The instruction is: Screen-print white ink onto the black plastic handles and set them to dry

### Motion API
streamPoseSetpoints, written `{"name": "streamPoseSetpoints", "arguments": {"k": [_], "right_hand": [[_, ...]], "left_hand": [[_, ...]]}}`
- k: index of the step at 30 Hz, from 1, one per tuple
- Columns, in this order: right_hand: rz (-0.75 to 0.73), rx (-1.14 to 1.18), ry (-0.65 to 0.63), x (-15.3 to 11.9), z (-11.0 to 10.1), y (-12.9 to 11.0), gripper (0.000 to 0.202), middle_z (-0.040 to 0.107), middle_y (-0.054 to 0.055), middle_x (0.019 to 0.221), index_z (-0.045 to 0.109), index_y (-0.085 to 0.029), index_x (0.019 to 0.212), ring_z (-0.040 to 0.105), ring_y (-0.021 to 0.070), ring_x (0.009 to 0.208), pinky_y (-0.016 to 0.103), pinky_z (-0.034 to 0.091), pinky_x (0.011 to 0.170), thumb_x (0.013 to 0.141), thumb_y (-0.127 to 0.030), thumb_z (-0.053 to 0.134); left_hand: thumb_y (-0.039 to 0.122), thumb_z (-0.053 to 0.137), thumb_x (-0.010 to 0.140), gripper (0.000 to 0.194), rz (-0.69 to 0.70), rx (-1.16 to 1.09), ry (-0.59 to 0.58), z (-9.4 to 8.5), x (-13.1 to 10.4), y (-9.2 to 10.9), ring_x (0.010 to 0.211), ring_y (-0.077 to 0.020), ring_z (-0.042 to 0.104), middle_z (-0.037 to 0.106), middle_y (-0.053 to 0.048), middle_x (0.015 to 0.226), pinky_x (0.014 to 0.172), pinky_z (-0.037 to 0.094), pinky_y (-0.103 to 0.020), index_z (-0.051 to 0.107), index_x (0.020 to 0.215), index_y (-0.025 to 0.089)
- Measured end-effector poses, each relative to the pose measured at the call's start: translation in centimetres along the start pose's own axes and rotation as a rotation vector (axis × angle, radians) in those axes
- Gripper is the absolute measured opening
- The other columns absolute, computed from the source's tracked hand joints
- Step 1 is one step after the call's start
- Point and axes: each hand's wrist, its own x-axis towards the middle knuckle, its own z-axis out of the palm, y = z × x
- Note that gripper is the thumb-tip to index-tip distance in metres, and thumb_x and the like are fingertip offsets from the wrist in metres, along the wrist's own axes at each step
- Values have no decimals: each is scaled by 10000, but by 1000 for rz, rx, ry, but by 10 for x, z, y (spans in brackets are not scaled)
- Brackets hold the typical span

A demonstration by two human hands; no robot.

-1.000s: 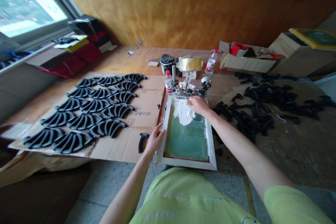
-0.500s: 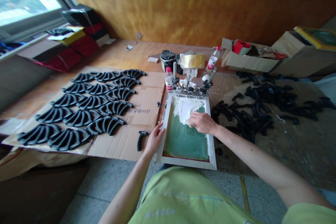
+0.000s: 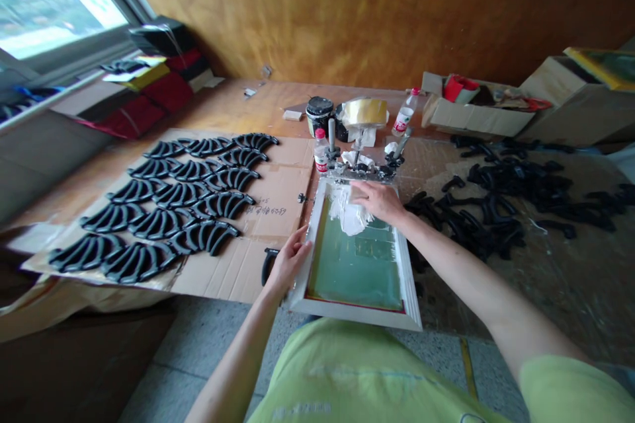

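Observation:
A silk-screen frame with green mesh lies before me, its far end at a metal clamp. My left hand grips the frame's left rail, thumb on top. My right hand is over the mesh's far end, its fingers stretched out to the left and slightly apart. Just under those fingers is a crumpled white wad, lying on the mesh among white smears. One black curved handle lies on the cardboard beside my left hand, partly covered by it.
Rows of black curved handles cover the cardboard at left. A loose heap of black handles lies at right. Behind the clamp stand a paint tub, two bottles and a tape roll. Boxes are at back right.
My right hand has moved away from me toward the clamp, and its fingers have straightened off the white wad. The frame's near end looks slightly raised, with my left hand still on its rail.

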Motion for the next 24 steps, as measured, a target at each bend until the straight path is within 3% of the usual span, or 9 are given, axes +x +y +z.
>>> {"name": "streamPoseSetpoints", "arguments": {"k": [2,5,7,9,12,14,16,21,24], "right_hand": [[119,-22,37,23,-11,15,548,685,37,1053,521,-316,1329,625,221,854,318,463,747,811,-373,689],[257,-13,163,25,-28,49,472,694,54,1039,544,-295,1314,634,233,849,339,467,758,857,-394,612],[392,31,269,3,-33,75,357,706,61,940,606,-240,1220,638,231,819,339,469,751,897,-369,524],[541,87,303,-28,-26,94,292,701,63,836,647,-194,1095,635,226,774,335,473,728,901,-334,481],[575,156,156,-68,3,94,226,695,77,851,659,-176,995,627,228,793,349,477,749,858,-317,548],[428,174,18,-81,27,77,231,692,76,931,658,-190,1012,618,231,878,369,466,821,809,-298,640],[283,145,-51,-85,44,50,232,679,66,987,663,-216,1009,591,238,962,391,441,877,782,-258,689],[205,104,103,-91,53,-35,111,642,72,912,670,-206,946,546,225,949,370,429,869,883,-255,595],[-75,191,39,-104,49,-61,193,647,52,956,660,-231,1066,550,192,945,328,433,871,920,-226,534]], "left_hand": [[558,615,788,671,26,-21,-14,-1,-6,23,599,-119,561,650,4,791,521,409,-211,488,1360,230],[589,536,834,526,108,-24,40,3,-10,62,597,-107,537,653,-21,840,514,404,-212,645,1153,185],[606,493,848,510,217,-88,102,11,-5,88,646,-120,559,652,-36,856,546,434,-219,679,1020,164],[590,496,848,478,340,-184,148,19,6,110,738,-144,599,658,-41,895,612,476,-231,664,1021,177],[526,533,838,428,409,-291,163,30,26,129,819,-158,626,663,-42,948,649,504,-242,625,1100,201],[517,530,841,432,386,-361,198,38,34,125,798,-149,628,663,-42,935,615,501,-231,601,1132,206],[550,527,839,468,297,-401,198,51,33,106,756,-142,629,671,-55,923,571,490,-216,587,1138,194],[656,574,766,632,-241,-356,-147,92,4,32,812,-210,670,693,-140,1028,561,519,-272,567,1144,150],[667,590,734,578,-307,-350,-97,86,-6,2,724,-195,665,704,-96,854,542,493,-259,589,1001,155]]}}
